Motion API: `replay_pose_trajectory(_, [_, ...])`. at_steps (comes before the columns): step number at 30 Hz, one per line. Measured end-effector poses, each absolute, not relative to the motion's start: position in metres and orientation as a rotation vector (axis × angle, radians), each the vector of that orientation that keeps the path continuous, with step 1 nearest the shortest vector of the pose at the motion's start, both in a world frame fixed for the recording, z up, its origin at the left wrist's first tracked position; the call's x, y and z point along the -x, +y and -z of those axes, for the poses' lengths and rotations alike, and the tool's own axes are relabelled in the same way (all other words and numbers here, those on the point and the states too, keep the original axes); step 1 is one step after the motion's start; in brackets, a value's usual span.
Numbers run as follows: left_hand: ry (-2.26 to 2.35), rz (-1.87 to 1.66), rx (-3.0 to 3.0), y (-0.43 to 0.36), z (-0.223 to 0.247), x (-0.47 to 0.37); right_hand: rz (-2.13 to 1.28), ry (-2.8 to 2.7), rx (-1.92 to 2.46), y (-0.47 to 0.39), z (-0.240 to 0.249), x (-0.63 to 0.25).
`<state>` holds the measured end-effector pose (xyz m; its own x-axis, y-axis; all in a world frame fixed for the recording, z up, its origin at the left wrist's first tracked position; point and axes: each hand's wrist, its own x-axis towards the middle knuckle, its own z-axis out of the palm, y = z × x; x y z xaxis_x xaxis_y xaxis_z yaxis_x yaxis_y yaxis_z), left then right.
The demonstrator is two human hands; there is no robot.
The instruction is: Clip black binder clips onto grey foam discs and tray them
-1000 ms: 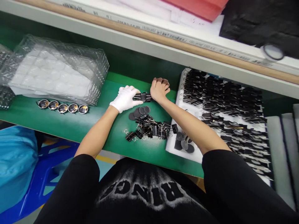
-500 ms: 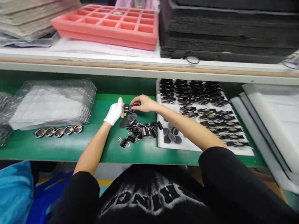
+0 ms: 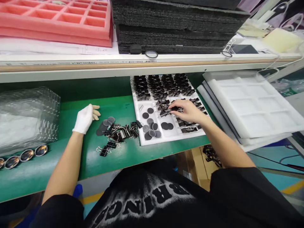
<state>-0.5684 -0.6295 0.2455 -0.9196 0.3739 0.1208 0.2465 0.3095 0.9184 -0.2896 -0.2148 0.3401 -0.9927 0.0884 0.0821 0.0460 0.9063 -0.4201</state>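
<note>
My right hand (image 3: 188, 111), bare, is over the white foam tray (image 3: 166, 139), thumb and fingers pinched on a black binder clip (image 3: 164, 112) at the front of a row of such clips. Thin dark discs show between the jaws of some clips in the rows. My left hand (image 3: 85, 118), in a white glove with bare fingertips, rests on the green table with fingers loosely bent and nothing visible in them. Between the hands lie a heap of loose binder clips (image 3: 122, 134) and some dark round discs (image 3: 103, 126). More discs (image 3: 152, 128) lie in the tray's left compartment.
Clear plastic trays (image 3: 28, 117) are stacked at left, behind a row of round shiny pieces (image 3: 27, 155). White foam trays (image 3: 256, 107) lean at right. The shelf (image 3: 95, 70) above holds pink foam (image 3: 57, 28) and black foam sheets (image 3: 175, 31).
My right hand has carried the binder clip from beside my left hand to the rows in the tray. My left hand has let go of it. The view has swung right.
</note>
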Motion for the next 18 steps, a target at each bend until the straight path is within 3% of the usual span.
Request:
replay_pose_trajectory(6, [2.459, -1.691, -0.602, -0.632, -0.245, 0.564, -0.272, -2.964, 0.209, -0.221, -0.287, 0.282])
replay_pose_trajectory(14, [2.512, -1.716, -0.565, -0.632, -0.240, 0.544, -0.111, -2.993, 0.197, -0.215, -0.279, 0.281])
replay_pose_trajectory(18, [2.880, -1.515, -0.650, -0.665, -0.230, 0.504, -0.068, -2.827, 0.123, -0.218, -0.271, 0.269])
